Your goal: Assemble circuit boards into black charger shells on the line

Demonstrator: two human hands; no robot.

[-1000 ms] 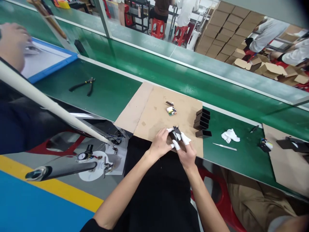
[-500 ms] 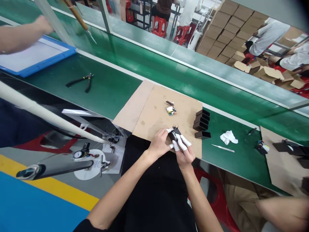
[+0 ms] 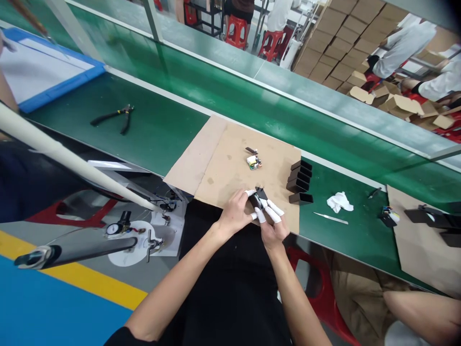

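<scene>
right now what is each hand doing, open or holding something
Left hand: closed, holding the black casing.
Right hand: closed, holding the same black casing from the other side.

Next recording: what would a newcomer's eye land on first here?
Probably the white-tipped fingers at the center, where the left hand and right hand hold a small black housing by the near edge of the cardboard sheet. Then the row of hollow black cases along the sheet's right side, and the black-handled pliers on the green bench to the left.
</scene>
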